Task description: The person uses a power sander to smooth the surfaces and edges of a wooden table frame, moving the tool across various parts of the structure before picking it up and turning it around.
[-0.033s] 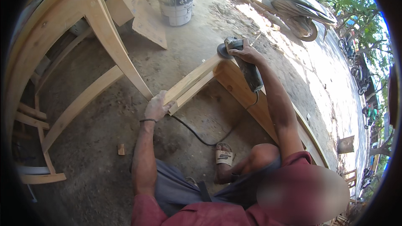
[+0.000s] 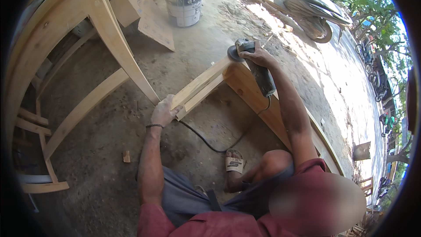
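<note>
My left hand (image 2: 164, 112) grips the near end of a pale wooden rail (image 2: 201, 85) that juts from a wooden frame (image 2: 254, 94) lying on the dirt floor. My right hand (image 2: 259, 57) is closed around a grey angle grinder (image 2: 262, 75). The grinder's disc (image 2: 234, 52) rests at the far corner where the rail meets the frame. Its black cable (image 2: 210, 144) trails over the ground toward my sandalled foot (image 2: 233, 164).
A tall unfinished wooden table (image 2: 109, 39) stands at the left, close to my left hand. A white paint bucket (image 2: 184, 0) and cardboard sheets (image 2: 151, 19) lie beyond. A parked motorbike (image 2: 311, 11) is far right. A small wood offcut (image 2: 126, 156) lies on the ground.
</note>
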`<state>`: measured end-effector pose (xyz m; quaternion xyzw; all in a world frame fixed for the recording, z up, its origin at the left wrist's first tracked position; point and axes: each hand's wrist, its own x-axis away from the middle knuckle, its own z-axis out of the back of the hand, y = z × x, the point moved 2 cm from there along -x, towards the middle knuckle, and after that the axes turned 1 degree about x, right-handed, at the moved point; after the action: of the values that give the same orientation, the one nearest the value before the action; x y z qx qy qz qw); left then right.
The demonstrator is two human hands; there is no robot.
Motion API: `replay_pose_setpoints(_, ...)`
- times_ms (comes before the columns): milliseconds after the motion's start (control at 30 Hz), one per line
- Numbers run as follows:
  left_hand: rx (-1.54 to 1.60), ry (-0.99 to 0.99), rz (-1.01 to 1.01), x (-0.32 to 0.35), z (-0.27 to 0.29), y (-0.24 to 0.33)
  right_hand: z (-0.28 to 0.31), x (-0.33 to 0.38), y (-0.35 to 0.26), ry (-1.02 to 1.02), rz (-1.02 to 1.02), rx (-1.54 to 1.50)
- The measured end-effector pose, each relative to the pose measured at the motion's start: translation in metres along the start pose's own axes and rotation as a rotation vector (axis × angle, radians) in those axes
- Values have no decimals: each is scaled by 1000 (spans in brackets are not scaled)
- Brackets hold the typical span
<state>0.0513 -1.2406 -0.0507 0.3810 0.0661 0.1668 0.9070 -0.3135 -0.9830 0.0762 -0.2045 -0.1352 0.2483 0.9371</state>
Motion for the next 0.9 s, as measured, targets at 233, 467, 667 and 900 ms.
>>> replay_pose_setpoints(233,-3,-30,32,1,2,-1,8,47,6,5,-44,3)
replay_pose_setpoints(467,2,-25,33,2,3,-1,12,73,30,1,-86,-12)
replay_pose_setpoints(667,-20,-21,24,1,1,-2,14,63,27,27,-40,-28)
replay_pose_setpoints(900,-18,-17,10,2,0,-9,6,26,-2,8,-20,4)
